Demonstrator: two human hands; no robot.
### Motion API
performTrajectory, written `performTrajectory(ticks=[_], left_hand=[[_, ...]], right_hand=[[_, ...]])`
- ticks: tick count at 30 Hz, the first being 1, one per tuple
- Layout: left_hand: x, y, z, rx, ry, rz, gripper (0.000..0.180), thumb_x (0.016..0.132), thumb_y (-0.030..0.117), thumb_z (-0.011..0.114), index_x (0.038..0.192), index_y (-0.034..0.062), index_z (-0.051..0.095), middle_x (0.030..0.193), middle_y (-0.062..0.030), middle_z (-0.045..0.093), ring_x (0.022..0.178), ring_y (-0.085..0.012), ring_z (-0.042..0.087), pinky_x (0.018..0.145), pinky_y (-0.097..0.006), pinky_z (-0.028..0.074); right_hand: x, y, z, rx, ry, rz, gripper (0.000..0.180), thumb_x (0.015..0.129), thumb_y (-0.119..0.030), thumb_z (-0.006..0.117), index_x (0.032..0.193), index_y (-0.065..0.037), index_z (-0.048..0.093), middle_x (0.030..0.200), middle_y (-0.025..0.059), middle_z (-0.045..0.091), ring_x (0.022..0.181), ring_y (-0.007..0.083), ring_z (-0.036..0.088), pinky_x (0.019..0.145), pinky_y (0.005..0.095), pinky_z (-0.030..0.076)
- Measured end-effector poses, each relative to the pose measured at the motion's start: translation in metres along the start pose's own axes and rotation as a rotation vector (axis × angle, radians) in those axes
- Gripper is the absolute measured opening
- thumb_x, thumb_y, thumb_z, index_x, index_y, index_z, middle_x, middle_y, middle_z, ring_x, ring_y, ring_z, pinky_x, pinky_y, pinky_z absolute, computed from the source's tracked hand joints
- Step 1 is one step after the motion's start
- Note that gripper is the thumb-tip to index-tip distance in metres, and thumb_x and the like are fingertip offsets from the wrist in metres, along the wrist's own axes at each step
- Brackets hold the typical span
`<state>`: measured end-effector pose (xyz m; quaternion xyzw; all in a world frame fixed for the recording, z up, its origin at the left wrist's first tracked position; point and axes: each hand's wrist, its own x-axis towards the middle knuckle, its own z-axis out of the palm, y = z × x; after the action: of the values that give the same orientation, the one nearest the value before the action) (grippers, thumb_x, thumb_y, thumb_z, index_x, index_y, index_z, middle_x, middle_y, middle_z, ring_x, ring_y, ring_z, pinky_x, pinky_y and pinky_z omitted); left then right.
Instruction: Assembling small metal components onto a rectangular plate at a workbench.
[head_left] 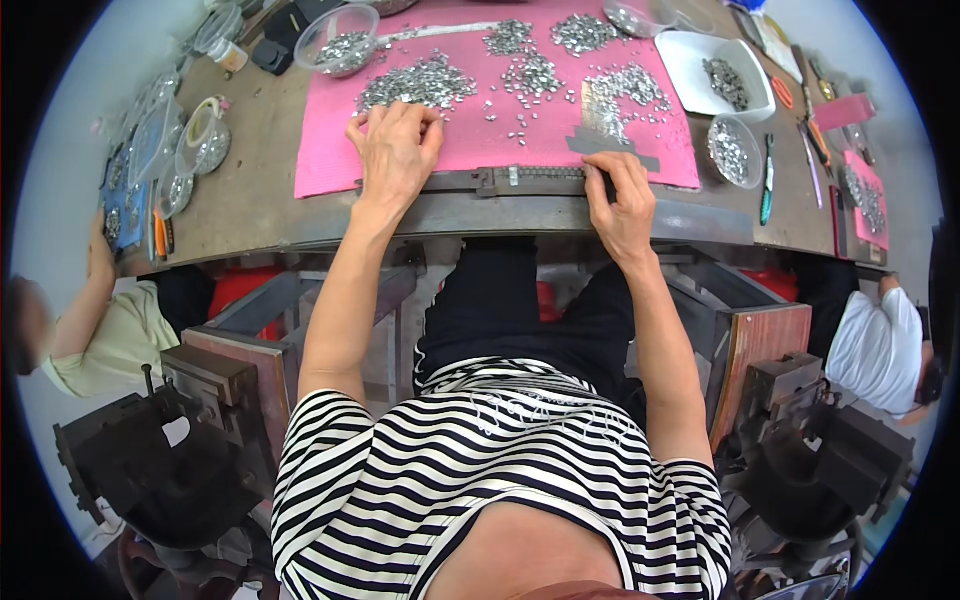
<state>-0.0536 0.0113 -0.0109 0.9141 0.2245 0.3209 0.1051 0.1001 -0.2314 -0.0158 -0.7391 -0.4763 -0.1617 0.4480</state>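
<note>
My left hand (397,155) is closed, its curled fingertips at the near edge of a heap of small silvery metal pieces (425,80). Whatever it may hold is hidden beneath the fingers. Along the front edge of the pink mat (465,145) lies a long, narrow metal bar (465,181), with a row of small pieces set in its right part. My right hand (625,195) pinches the bar near the right end of that row. Just beyond its fingers rests a flat grey plate (600,143) with stepped edges.
Smaller heaps (585,33) of pieces lie farther back on the mat. A clear bowl (340,45) stands at its back left; a white tray (715,75) and a round tub (733,152) stand right. A green-handled tool (767,180) lies beyond. Other people sit at both sides.
</note>
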Motion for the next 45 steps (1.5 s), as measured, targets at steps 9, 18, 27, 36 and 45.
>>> performTrajectory(ticks=[9,18,27,36,45], left_hand=[[0.004,0.002,-0.006,0.012,-0.065,0.054,0.006,0.087,0.017,0.072,0.091,0.0125,0.072,0.089,-0.0001,0.065,0.094,-0.0229,0.057,0.1,-0.048,0.03],[-0.011,0.086,0.014,-0.381,-0.106,0.295,0.007,0.087,0.011,0.068,0.094,0.0106,0.067,0.092,-0.0038,0.062,0.097,-0.024,0.058,0.095,-0.044,0.035],[-0.019,0.099,0.03,-0.387,-0.119,0.262,0.006,0.088,0.008,0.066,0.094,0.0077,0.066,0.093,-0.0049,0.061,0.096,-0.0248,0.057,0.094,-0.045,0.036],[-0.02,0.101,0.031,-0.329,-0.084,0.301,0.013,0.085,0.01,0.072,0.097,0.0089,0.068,0.094,-0.0024,0.062,0.093,-0.0221,0.058,0.094,-0.041,0.036],[-0.016,0.094,0.029,-0.528,-0.067,0.276,0.016,0.086,0.006,0.071,0.1,0.0008,0.066,0.09,-0.0129,0.065,0.086,-0.0318,0.062,0.081,-0.041,0.047]], right_hand=[[-0.003,0.002,-0.003,-0.011,0.03,0.019,0.014,0.083,0.004,0.069,0.095,-0.003,0.068,0.091,0.0087,0.067,0.087,0.0278,0.064,0.081,0.0379,0.047],[0.0,0.004,0.0,0.063,0.104,0.099,0.014,0.083,0.005,0.069,0.095,-0.003,0.069,0.088,0.0087,0.067,0.081,0.0263,0.063,0.076,0.0364,0.049],[-0.001,0.005,0.0,0.07,0.112,0.109,0.014,0.084,0.004,0.069,0.095,-0.003,0.069,0.087,0.0085,0.067,0.081,0.0264,0.063,0.075,0.0362,0.049],[-0.001,0.004,-0.004,0.094,0.117,0.142,0.012,0.085,0.003,0.069,0.095,-0.003,0.069,0.087,0.0086,0.067,0.079,0.0262,0.063,0.073,0.0367,0.049],[0.048,0.1,-0.141,-0.379,0.058,0.275,0.021,0.091,-0.009,0.064,0.109,-0.001,0.07,0.103,0.0152,0.069,0.088,0.0281,0.069,0.08,0.0389,0.054]])
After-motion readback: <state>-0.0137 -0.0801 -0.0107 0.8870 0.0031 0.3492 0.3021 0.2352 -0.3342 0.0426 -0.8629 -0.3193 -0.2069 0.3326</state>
